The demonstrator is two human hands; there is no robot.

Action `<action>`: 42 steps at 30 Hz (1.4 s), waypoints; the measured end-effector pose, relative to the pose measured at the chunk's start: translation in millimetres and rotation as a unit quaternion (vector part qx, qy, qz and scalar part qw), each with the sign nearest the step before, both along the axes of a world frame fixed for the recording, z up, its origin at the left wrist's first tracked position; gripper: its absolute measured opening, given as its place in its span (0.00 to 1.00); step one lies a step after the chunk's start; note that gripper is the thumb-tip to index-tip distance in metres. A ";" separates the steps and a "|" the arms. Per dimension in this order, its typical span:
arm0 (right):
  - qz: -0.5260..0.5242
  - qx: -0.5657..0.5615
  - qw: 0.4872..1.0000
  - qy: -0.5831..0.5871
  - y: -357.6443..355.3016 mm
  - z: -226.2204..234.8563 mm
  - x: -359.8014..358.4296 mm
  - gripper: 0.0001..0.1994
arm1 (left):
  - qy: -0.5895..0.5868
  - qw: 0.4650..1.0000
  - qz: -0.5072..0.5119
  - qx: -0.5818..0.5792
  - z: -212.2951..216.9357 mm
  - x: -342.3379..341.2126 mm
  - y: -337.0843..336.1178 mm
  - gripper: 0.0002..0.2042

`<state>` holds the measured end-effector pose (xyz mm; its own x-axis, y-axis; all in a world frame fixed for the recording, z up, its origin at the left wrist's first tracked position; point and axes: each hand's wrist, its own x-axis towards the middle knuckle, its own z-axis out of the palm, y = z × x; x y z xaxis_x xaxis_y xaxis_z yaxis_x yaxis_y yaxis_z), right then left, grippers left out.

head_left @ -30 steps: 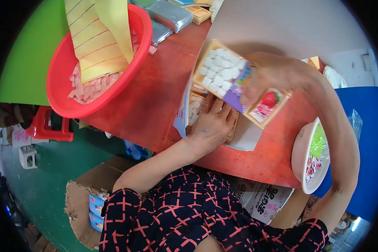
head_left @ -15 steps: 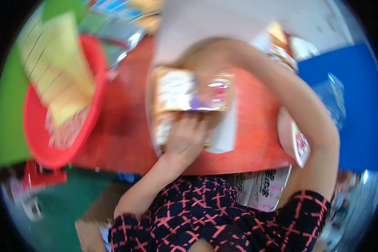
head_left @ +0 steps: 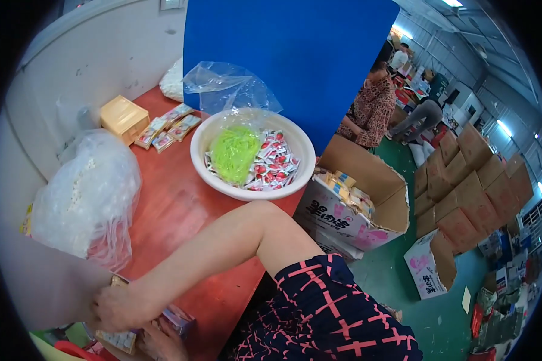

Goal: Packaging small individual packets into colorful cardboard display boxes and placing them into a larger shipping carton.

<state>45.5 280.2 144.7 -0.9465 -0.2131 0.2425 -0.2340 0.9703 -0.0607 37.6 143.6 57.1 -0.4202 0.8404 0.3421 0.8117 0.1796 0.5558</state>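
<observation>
At the lower left of the view, my right hand [head_left: 119,307] reaches across with bent fingers closed beside a white panel. What they hold, if anything, is hidden. Just below it, my left hand [head_left: 164,342] is closed around a flat pack with a purple side [head_left: 179,320]. Another pack with a pale printed face [head_left: 119,340] lies under my right hand, and a bit of a tan pack [head_left: 119,281] shows above it. The lower edge of the view cuts off part of this group.
On the red table [head_left: 180,204] stand a white basin [head_left: 253,191] of small sachets and a green bundle, a bulging clear bag [head_left: 87,198], a tan box [head_left: 124,118] and several small packs [head_left: 162,139]. An open carton [head_left: 367,225] stands right. People [head_left: 370,105] work beyond the blue panel [head_left: 283,54].
The view has swung to the right, bringing the basin, carton and room into sight. My hands now appear at the lower left, still among the packs.
</observation>
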 end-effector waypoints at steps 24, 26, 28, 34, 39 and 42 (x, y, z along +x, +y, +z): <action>-0.100 0.094 0.985 0.103 0.0 -37.4 9.7 0.21 | 0.157 0.987 0.026 0.035 24.6 1.6 -2.1 0.10; -0.119 0.261 0.949 0.135 -9.5 -40.7 -8.9 0.20 | 0.183 0.982 0.031 0.035 25.4 1.6 -2.0 0.09; -0.149 0.221 0.960 0.084 -18.3 -53.1 -30.8 0.18 | 0.216 0.975 0.050 0.021 16.2 -7.0 -6.3 0.09; -0.181 0.145 0.969 -0.079 -5.4 10.2 19.0 0.23 | 0.099 0.979 0.087 0.158 16.5 15.8 -7.1 0.17; -0.128 0.197 0.970 0.065 -3.0 -6.0 12.6 0.22 | 0.136 0.962 0.237 -0.022 39.5 -3.6 8.3 0.34; -0.112 0.165 0.980 0.022 -7.9 -3.8 9.9 0.30 | 0.214 0.936 0.278 -0.020 24.3 -15.5 6.6 0.29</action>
<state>55.4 272.3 140.8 -0.9685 -0.0756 0.2372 -0.0087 0.9625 0.2712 22.1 150.2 81.4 -0.6274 0.5488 0.5524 0.7341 0.6535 0.1846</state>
